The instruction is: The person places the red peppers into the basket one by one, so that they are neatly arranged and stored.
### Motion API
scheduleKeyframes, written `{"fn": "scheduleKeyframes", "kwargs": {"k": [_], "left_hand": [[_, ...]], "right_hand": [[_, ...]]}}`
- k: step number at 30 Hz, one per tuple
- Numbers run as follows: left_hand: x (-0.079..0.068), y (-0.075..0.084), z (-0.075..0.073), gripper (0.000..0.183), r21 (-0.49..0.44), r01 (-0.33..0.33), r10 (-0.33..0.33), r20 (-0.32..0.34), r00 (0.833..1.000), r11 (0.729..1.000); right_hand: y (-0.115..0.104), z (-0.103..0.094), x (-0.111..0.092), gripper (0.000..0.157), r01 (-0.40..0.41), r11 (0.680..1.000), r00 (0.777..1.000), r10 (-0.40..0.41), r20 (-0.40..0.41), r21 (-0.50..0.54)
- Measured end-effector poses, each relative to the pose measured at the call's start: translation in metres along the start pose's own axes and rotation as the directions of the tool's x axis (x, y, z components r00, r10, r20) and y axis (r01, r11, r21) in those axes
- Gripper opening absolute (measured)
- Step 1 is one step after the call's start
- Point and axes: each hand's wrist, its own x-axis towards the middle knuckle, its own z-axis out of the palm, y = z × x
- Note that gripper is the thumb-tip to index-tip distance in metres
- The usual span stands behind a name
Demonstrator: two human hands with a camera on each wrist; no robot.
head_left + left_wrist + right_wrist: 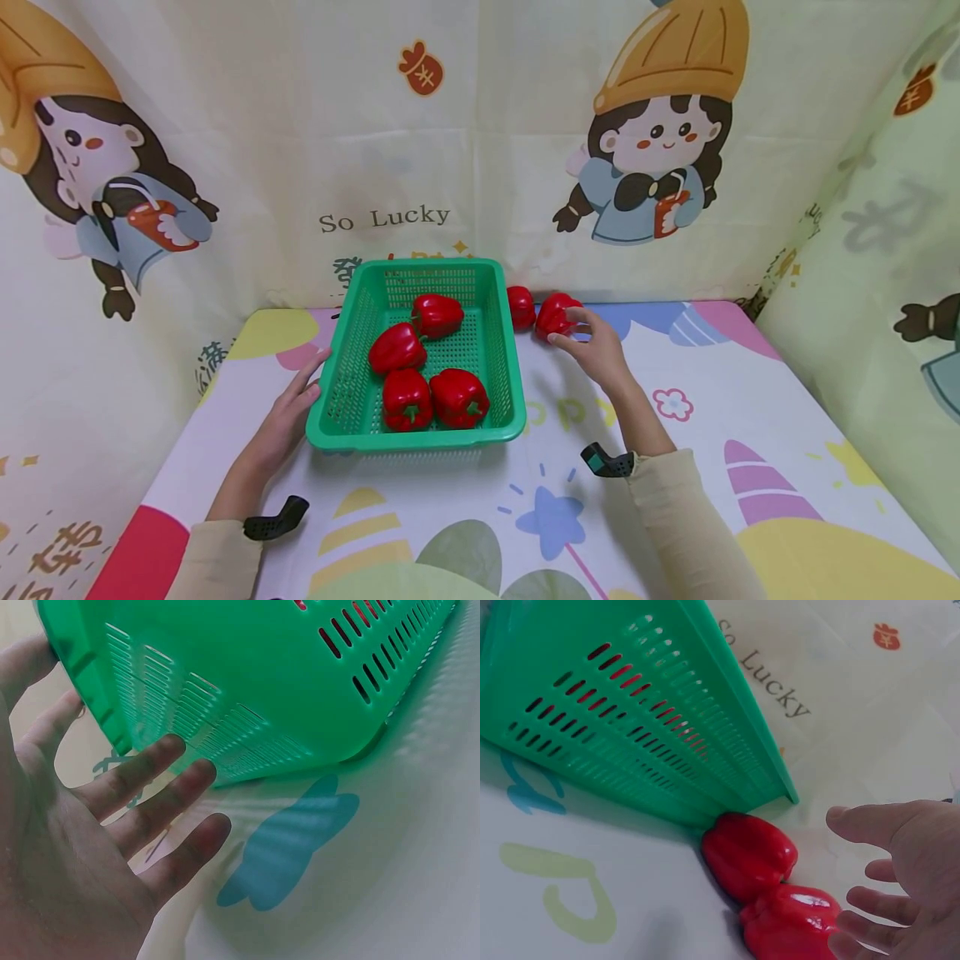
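A green plastic basket [420,437] stands mid-table with several red bell peppers [397,348] in it. My left hand [283,421] is at the basket's left side, fingertips right at the rim; in the left wrist view its fingers [180,787] are spread and fairly straight beside the slotted wall. Two more red peppers lie right of the basket near the back wall: one close against the basket [750,857] and one beside it [555,317]. My right hand [600,350] reaches over the outer pepper, thumb and fingers spread apart, fingertips overlapping it in the head view.
A patterned cloth [555,500] covers the table. Behind it hangs a printed curtain [480,183], which meets the table's back edge just past the loose peppers. Another printed cloth [885,275] hangs on the right side. Each wrist carries a small black camera [276,518].
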Motion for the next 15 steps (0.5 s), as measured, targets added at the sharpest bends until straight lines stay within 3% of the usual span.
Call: {"fn": "scheduleKeyframes", "kwargs": {"k": [15], "left_hand": [[0.0004,-0.0002,0.0003,0.053,-0.006,-0.009,0.009,0.003,1.0,1.0]], "right_hand": [[0.007,-0.0025,0.0087,0.062,-0.011,0.999,1.0,0.01,-0.022,-0.04]]}}
